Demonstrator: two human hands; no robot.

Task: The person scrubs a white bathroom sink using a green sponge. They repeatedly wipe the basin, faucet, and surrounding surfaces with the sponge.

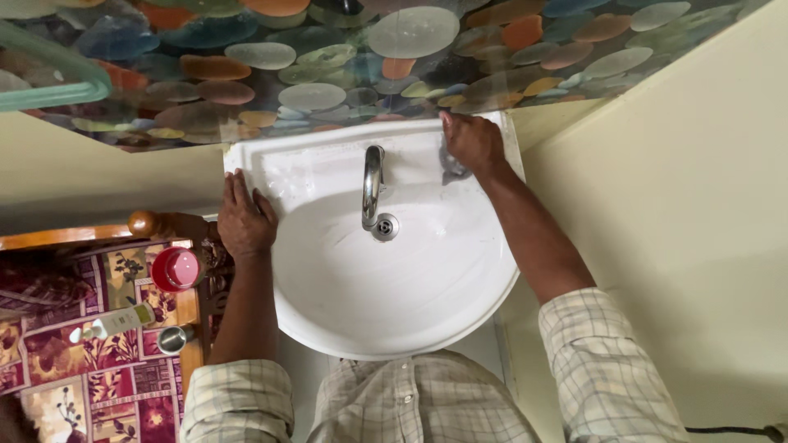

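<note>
A white wall-mounted washbasin (pixel 394 287) fills the middle of the view, with a chrome tap (pixel 373 185) at its back and a drain (pixel 384 226) below the spout. My left hand (pixel 245 218) rests flat on the basin's left rim, fingers together. My right hand (pixel 471 141) presses a grey scrubbing pad (pixel 451 166) against the basin's back right ledge, near the wall.
The wall behind has pebble-pattern tiles (pixel 328 66). A glass shelf edge (pixel 57 78) sits top left. To the left stands a small table with a floral cloth (pixel 82 353) holding a pink cup (pixel 176 269), a steel tumbler (pixel 174 338) and a tube (pixel 115 321). A cream wall (pixel 681 213) is right.
</note>
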